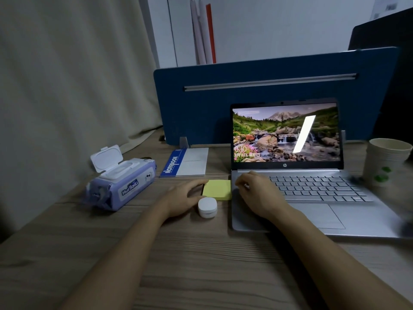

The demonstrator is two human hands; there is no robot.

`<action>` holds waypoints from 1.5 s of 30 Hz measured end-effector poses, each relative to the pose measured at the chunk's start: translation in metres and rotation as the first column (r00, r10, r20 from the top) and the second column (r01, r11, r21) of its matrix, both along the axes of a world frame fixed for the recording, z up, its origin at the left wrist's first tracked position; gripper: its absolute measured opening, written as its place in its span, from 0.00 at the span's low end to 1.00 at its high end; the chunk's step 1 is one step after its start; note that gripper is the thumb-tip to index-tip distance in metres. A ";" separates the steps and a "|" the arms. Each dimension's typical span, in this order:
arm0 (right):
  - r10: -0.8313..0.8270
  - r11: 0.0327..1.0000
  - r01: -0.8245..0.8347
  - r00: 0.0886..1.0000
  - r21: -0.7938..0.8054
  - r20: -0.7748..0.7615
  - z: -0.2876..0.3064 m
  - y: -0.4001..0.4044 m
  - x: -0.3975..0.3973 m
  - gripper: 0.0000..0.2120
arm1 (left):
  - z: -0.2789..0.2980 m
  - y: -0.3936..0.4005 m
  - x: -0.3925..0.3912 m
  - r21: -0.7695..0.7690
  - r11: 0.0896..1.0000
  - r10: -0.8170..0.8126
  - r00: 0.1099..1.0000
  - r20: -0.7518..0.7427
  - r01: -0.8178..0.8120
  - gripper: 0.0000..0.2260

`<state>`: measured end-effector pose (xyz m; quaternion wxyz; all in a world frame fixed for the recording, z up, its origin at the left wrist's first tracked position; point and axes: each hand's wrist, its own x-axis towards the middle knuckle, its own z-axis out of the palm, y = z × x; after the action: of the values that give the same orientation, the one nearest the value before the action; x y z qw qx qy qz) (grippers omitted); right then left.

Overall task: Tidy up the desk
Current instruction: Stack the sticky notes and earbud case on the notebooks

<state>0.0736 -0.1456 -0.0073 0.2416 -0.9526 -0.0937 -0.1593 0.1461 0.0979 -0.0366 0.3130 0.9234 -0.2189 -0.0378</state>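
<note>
Wooden surface [201,265] largely untidied: laptop [312,198] open under my right hand [257,193], fingers curled, holding nothing I can see; wipes pack [120,186] unlidded beyond my left hand [185,198], which rests, fingers relaxed, touching sticky notes [218,190] and white case [207,206].

The room is dim and bluish. The lit laptop screen [286,135] is the brightest area and carries a white slanted streak of glare. Soft shadows lie on the table [178,265]. Wide-angle bending curves the edges; the right edge smears near the paper cups [386,162].
</note>
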 end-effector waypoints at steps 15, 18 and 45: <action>0.003 0.997 -0.001 1.000 -0.072 0.028 -0.006 -0.004 0.011 0.12 | 0.000 0.010 0.038 -0.281 0.957 0.080 0.997 -0.003 -0.078 0.36; -0.008 0.996 0.010 1.000 -0.092 0.017 -0.007 -0.004 0.012 0.12 | 0.000 0.025 0.057 -0.245 0.953 0.197 0.979 0.060 -0.177 0.35; -0.064 0.975 0.065 0.998 -0.214 0.011 -0.012 0.002 0.019 0.13 | -0.010 0.017 0.121 0.024 0.949 0.291 0.903 0.315 -0.314 0.19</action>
<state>0.0925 -0.1439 -0.0189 0.1319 -0.9753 -0.0797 -0.1582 0.2672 0.1151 -0.0469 0.2427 0.9516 -0.1172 0.1475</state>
